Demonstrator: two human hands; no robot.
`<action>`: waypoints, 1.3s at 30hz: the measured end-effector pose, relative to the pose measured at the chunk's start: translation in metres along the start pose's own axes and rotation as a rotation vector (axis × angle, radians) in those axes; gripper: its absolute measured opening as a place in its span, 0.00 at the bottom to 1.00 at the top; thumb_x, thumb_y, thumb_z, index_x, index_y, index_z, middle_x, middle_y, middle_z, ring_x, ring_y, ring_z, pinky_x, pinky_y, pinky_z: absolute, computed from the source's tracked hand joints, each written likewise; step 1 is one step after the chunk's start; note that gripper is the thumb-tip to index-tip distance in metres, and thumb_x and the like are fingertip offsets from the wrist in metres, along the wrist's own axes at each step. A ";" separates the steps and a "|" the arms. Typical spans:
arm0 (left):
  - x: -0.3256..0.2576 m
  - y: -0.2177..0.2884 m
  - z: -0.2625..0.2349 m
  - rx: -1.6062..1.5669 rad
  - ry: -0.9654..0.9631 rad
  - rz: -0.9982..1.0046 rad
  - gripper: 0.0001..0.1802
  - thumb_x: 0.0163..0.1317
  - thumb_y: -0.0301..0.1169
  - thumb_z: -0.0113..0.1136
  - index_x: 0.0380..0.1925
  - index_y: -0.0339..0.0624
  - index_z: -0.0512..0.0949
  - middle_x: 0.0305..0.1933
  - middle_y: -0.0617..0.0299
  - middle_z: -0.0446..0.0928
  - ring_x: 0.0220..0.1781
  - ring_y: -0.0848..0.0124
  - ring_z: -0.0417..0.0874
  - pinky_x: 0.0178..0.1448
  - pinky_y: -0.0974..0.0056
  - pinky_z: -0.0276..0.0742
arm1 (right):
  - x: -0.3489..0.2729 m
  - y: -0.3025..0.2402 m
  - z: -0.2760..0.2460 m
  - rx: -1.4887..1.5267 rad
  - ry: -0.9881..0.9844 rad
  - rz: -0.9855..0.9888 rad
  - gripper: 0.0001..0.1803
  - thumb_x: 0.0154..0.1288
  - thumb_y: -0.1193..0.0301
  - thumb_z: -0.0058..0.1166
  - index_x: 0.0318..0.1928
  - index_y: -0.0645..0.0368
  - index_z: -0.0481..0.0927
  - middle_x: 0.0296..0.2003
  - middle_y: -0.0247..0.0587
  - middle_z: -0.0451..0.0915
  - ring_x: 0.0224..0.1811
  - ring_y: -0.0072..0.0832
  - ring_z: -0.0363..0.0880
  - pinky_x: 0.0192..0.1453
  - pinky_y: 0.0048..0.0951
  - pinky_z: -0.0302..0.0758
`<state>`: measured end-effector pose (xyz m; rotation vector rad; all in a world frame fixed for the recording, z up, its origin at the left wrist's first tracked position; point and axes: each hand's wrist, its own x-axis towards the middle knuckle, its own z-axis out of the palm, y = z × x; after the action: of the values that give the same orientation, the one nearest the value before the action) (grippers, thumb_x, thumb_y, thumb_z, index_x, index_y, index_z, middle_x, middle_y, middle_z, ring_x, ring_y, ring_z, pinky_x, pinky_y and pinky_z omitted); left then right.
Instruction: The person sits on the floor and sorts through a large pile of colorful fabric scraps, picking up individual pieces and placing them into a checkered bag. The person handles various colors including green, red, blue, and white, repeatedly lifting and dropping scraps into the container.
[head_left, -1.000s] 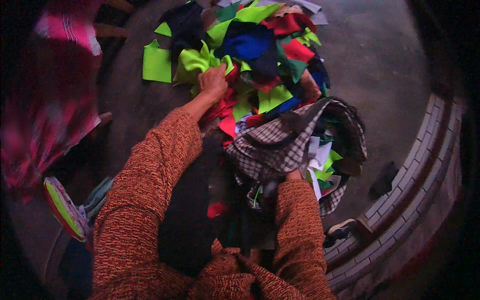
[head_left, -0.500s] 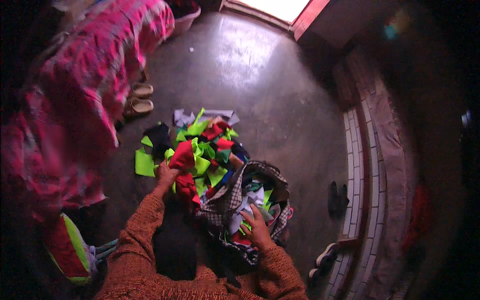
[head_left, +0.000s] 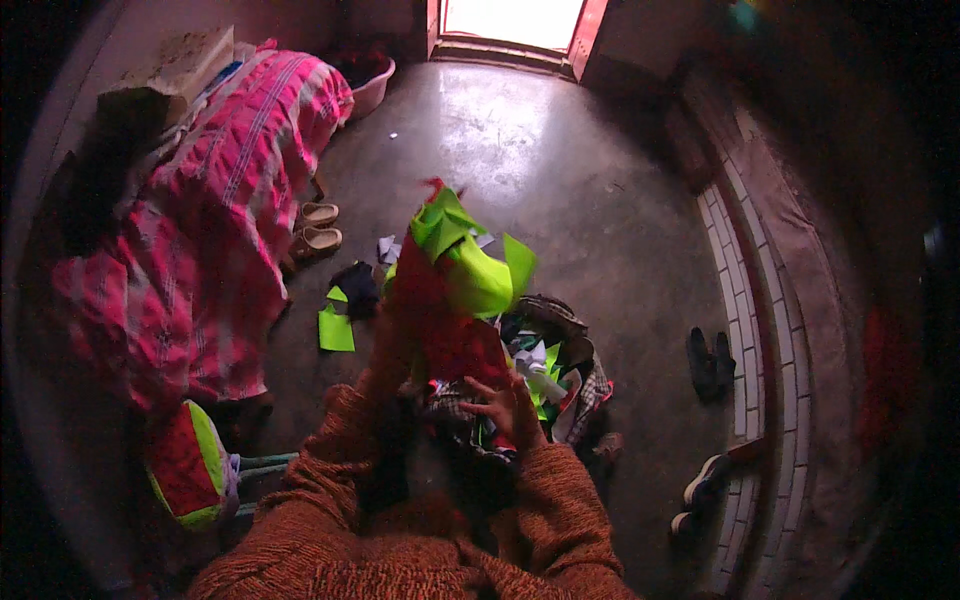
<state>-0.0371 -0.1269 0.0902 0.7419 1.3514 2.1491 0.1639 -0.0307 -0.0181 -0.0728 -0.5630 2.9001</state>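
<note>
A bunch of red and lime-green cloth scraps point(head_left: 470, 275) hangs in the air over the floor pile. My left hand point(head_left: 392, 325) is closed on it, though the fingers are dim and partly covered by red cloth. Below the bunch, my right hand point(head_left: 508, 408) has its fingers apart, near the hanging red cloth and the mouth of a black-and-white checked bag point(head_left: 597, 385). White, green and red scraps point(head_left: 545, 372) fill the bag. On the floor to the left lie a flat lime piece point(head_left: 336, 330) and a dark cloth point(head_left: 356, 286); the bunch hides much of the pile.
A pink checked cover point(head_left: 215, 220) drapes over furniture at the left, with tan shoes point(head_left: 320, 238) beside it. A red-and-lime cushioned stool point(head_left: 190, 465) stands near left. Dark shoes point(head_left: 710, 365) lie by a white-brick edge point(head_left: 735, 300) at right. A bright doorway point(head_left: 515, 25) is at the far end.
My left hand has lifted a bunch of red and lime scraps off the pile, up and rightward toward the bag. My right hand has shifted slightly up, out of the scraps in the bag.
</note>
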 end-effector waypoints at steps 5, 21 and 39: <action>0.011 -0.032 0.024 -0.324 -0.108 -0.180 0.18 0.52 0.31 0.57 0.43 0.36 0.76 0.37 0.61 0.80 0.36 0.69 0.81 0.44 0.63 0.76 | 0.007 -0.007 -0.002 0.039 0.016 -0.089 0.31 0.66 0.55 0.47 0.66 0.52 0.57 0.62 0.41 0.62 0.63 0.35 0.62 0.60 0.45 0.67; -0.029 -0.088 0.003 -0.417 -0.122 -0.470 0.19 0.55 0.34 0.55 0.46 0.38 0.74 0.41 0.61 0.79 0.39 0.68 0.80 0.47 0.63 0.76 | 0.022 -0.037 -0.017 -0.434 0.325 -0.447 0.29 0.58 0.66 0.61 0.58 0.59 0.66 0.52 0.38 0.74 0.51 0.31 0.74 0.53 0.32 0.74; -0.002 -0.074 0.006 -0.551 0.077 -0.335 0.24 0.59 0.35 0.53 0.54 0.36 0.69 0.53 0.53 0.74 0.53 0.59 0.76 0.62 0.56 0.68 | 0.006 -0.061 -0.043 -1.644 0.603 -0.913 0.32 0.60 0.45 0.49 0.41 0.66 0.79 0.47 0.48 0.76 0.54 0.41 0.73 0.63 0.36 0.63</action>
<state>-0.0226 -0.0957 0.0240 0.2010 0.7785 2.1338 0.1723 0.0418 -0.0348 -0.6251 -1.8936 0.8976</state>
